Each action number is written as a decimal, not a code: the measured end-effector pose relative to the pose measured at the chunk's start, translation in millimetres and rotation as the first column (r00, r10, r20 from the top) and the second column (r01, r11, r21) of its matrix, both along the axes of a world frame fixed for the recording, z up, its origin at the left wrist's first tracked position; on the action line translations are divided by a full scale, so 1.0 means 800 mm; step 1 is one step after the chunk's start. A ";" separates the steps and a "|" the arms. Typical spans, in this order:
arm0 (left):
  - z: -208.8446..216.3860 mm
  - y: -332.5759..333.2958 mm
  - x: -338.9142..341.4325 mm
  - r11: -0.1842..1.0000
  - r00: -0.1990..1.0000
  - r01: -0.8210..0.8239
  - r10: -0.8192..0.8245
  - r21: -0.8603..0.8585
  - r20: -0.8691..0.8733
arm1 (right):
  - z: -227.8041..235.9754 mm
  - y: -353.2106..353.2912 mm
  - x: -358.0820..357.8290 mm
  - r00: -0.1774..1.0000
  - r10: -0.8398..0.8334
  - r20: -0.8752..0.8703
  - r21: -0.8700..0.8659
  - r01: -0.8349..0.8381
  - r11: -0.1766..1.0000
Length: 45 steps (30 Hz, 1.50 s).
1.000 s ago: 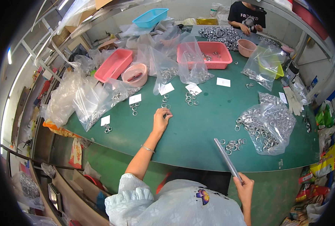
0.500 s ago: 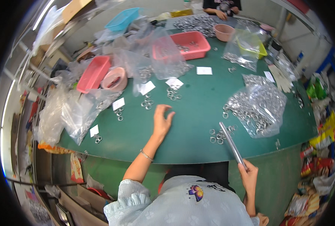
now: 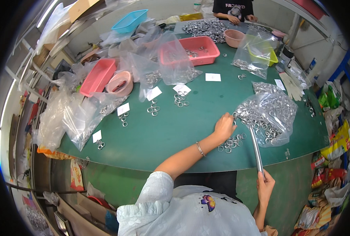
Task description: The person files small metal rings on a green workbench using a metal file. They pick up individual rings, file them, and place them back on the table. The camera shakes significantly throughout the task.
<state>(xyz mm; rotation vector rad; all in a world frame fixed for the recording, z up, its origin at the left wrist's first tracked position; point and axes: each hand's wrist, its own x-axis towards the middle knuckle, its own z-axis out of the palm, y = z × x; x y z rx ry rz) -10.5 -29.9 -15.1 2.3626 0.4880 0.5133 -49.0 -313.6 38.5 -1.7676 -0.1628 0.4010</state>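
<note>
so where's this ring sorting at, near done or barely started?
Looks early, as a guess. Done: several small ring groups lie beside white paper slips on the green table. In hand: the left hand is on loose rings at the open bag's mouth, and the right hand holds a metal rod. Left: that clear bag of rings looks full, others unemptied.

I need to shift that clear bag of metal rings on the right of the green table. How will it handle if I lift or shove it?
The clear bag of rings is packed with metal, so probably heavy for its size. Its thin crumpled plastic looks floppy and would likely sag. Loose rings by the left hand suggest spilling.
</note>
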 end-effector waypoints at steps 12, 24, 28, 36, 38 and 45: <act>0.053 0.022 -0.109 0.007 0.923 0.377 0.077 -0.926 0.377 | 0.012 0.018 -0.012 0.987 0.156 -0.042 0.062 -0.153 0.986; 0.103 -0.019 -0.147 0.477 0.845 0.305 0.264 -0.824 0.465 | 0.041 0.030 -0.028 0.947 0.319 0.044 -0.017 -0.319 0.948; 0.098 -0.023 -0.149 0.635 0.793 0.329 0.216 -0.699 0.570 | 0.046 0.029 -0.029 0.946 0.321 0.047 -0.035 -0.319 0.947; 0.101 -0.064 -0.151 0.509 0.804 0.479 0.072 -0.715 0.590 | 0.054 0.042 -0.032 0.940 0.316 0.130 -0.085 -0.307 0.948; 0.099 -0.070 -0.156 0.384 0.788 0.551 0.052 -0.740 0.614 | 0.056 0.044 -0.033 0.942 0.299 0.152 -0.093 -0.287 0.953; 0.113 -0.070 -0.167 0.182 0.924 0.363 0.057 -0.914 0.378 | 0.082 0.049 -0.033 0.891 0.350 0.290 -0.132 -0.325 0.936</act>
